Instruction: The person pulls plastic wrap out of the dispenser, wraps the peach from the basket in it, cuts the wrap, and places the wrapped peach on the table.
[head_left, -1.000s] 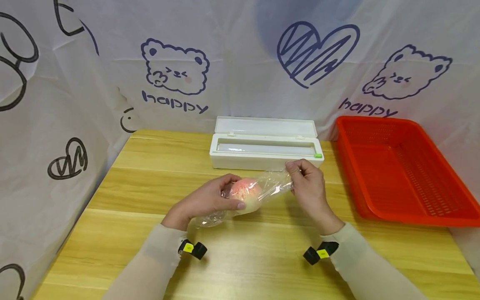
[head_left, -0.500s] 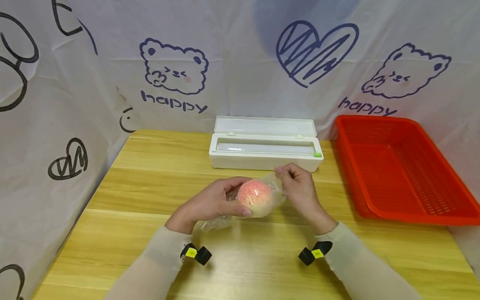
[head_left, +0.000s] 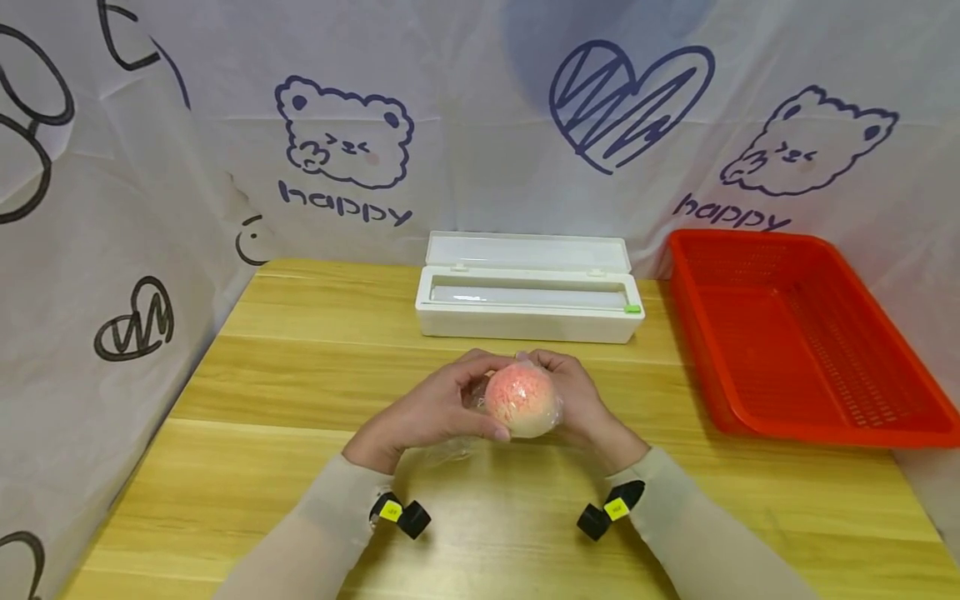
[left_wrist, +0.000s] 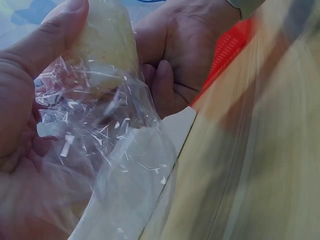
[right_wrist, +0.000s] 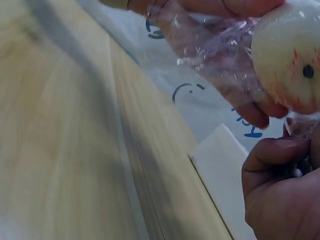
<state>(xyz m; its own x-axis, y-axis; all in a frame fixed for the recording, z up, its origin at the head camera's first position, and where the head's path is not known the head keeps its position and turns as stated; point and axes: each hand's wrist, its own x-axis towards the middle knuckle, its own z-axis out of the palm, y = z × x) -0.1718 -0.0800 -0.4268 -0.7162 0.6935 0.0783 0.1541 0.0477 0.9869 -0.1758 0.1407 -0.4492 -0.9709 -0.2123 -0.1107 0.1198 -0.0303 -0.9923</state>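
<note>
My left hand (head_left: 423,412) grips a pink and cream peach (head_left: 521,398), thumb on the near side and fingers round the far side. Clear plastic wrap (left_wrist: 112,125) lies crinkled over the fruit, and a loose end trails below the left palm. At the peach's right side, my right hand (head_left: 588,408) pinches a gathered edge of the wrap. Its curled fingers and thumb show low in the right wrist view (right_wrist: 280,185), while the head view hides part of them behind the fruit. A small dark spot marks the peach (right_wrist: 285,60) on the side facing the right wrist.
Behind the hands stands a white plastic wrap dispenser (head_left: 528,325), lid up, a roll inside and a green slider on its right end. A red basket (head_left: 708,367) occupies the right side of the wooden table (head_left: 285,375). A drawn-on white cloth (head_left: 480,167) hangs behind.
My right hand has moved left, drawing the stretched wrap in against the peach. My left hand has shifted slightly right with the peach, which is turned a little.
</note>
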